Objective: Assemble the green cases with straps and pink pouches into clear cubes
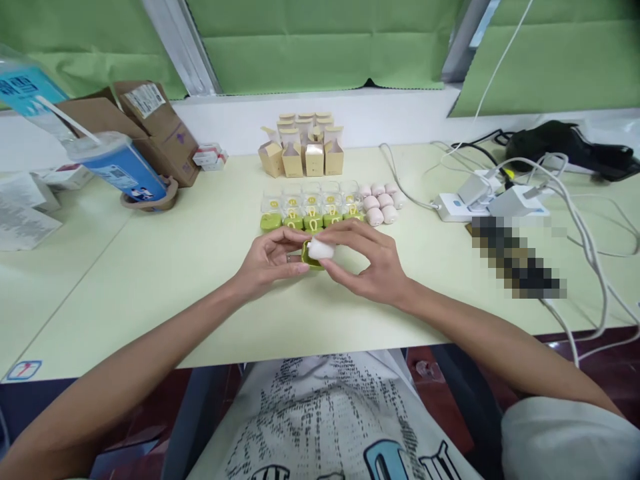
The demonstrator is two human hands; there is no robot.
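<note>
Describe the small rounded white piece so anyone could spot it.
At the pale-green table, the left hand holds a hollow green case. At its opening, the right hand pinches the small rounded white piece, unlike the pale-pink rounded pieces clustered on the table.

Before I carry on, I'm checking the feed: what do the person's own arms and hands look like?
The left hand and right hand are ungloved. The forearms are bare, with no watch, bracelet or cable on them. What looks like a small ring sits on a left finger. A loose, pale short sleeve covers the right upper arm.
</note>
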